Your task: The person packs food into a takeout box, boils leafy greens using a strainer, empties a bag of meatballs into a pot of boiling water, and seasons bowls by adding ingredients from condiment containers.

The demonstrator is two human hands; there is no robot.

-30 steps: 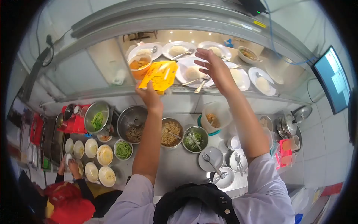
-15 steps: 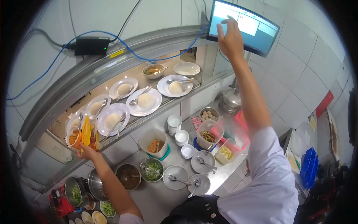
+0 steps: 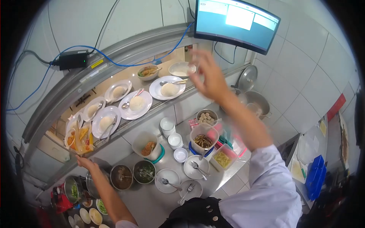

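My right hand is raised below the monitor, blurred by motion, its fingers apart and nothing in them. Behind its fingertips a white bowl rests on the pass-through ledge. My left hand is at the ledge's front edge, fingers stretched out, just under a clear plastic bag with yellow and orange contents. Left of that bag is a small tub of orange food. Plates of rice with cutlery, among them a front plate and a right-hand plate, line the ledge.
On the steel counter below are a tub of brown food, a bowl of chopped greens, stacked white bowls and plates with cutlery. A pot stands back right. A blue cable hangs across the opening.
My right hand has dropped from the monitor screen to in front of the ledge. My left hand has come away from the tub and bag, which now rest on the ledge. The view has shifted slightly.
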